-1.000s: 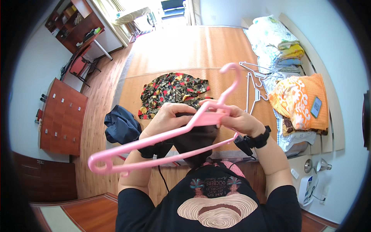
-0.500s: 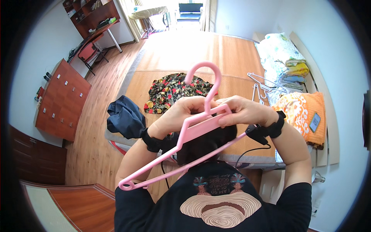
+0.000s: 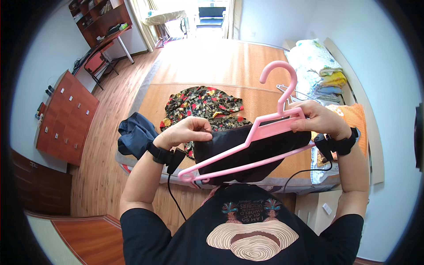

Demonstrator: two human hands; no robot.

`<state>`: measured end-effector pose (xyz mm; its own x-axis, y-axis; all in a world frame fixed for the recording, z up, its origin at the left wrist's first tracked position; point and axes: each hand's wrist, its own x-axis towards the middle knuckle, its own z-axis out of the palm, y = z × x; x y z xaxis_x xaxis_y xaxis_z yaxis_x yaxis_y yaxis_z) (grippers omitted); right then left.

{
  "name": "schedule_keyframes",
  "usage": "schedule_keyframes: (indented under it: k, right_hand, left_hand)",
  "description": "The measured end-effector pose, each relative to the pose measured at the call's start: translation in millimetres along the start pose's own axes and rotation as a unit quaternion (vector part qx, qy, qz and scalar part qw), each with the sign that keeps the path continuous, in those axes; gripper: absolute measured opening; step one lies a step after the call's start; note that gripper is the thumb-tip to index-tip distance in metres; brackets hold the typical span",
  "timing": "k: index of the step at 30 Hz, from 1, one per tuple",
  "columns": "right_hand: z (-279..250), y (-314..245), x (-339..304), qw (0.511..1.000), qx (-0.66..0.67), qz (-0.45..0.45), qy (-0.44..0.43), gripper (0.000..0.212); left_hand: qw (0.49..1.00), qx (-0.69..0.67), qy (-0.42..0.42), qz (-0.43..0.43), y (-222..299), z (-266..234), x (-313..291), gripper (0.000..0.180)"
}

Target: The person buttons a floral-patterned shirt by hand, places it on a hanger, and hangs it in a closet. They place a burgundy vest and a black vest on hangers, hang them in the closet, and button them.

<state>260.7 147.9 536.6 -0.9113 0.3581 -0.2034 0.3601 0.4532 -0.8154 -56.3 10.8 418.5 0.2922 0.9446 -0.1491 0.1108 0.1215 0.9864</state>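
Observation:
My left hand (image 3: 190,132) is closed in a pinch on the upper left corner of a piece of black clothing (image 3: 265,150); its exact kind does not show. Thumb and fingers of my right hand (image 3: 318,118) grip the top right shoulder of a pink plastic hanger (image 3: 274,128). The hanger lies tilted in front of the black cloth, hook up and its left end low near my chest. Whether my right fingers also pinch the cloth behind it, I cannot tell. Beyond my hands, a floral garment (image 3: 201,106) in black, red and yellow lies on the bed.
The bed has a woven mat (image 3: 172,77). Dark blue cloth (image 3: 136,134) hangs at its left corner. Light hangers (image 3: 300,93), folded bedding (image 3: 318,57) and an orange patterned cloth (image 3: 353,117) lie on the right. Cables hang from both wrist straps. A red-brown cabinet (image 3: 66,117) stands left.
My hands have moved apart, the left one leaving the hanger and now pinching the black cloth's corner. The hanger has shifted right with my right hand, and the cloth is spread wider behind it.

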Motion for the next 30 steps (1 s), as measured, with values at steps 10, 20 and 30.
schedule_keyframes:
  k: [10,20,30]
  right_hand:
    - [-8,29,-8,0.966,-0.193,-0.038,0.17,0.027]
    - [15,33,4,0.912,-0.202,-0.07,0.35,0.021]
    - [21,52,-6,0.899,-0.142,-0.082,0.407,0.022]
  left_hand:
    - [0.837,0.376,0.344,0.2,12,40,32,0.018]
    - [0.728,0.409,0.503,0.222,21,48,80,0.015]
    - [0.735,0.28,0.536,0.307,18,83,89,0.021]
